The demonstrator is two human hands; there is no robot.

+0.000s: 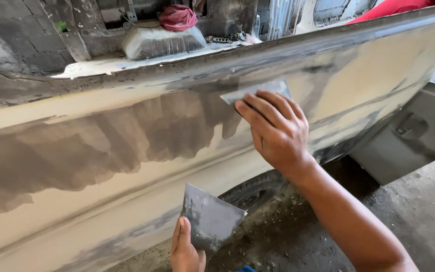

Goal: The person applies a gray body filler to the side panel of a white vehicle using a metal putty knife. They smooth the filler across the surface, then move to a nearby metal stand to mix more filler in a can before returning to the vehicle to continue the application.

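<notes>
The right hand (277,132) is pressing a thin grey spreader (256,91) flat against the filler-coated car body panel (101,151), fingers spread for even pressure, while the left hand (186,250) is gripping a square metal mixing plate (210,217) below.

The left hand (186,252) is cut off by the bottom edge. The right hand (275,128) hides most of the grey spreader (258,90). The tyre (252,189) shows only partly, perhaps under the body panel (127,151).
</notes>
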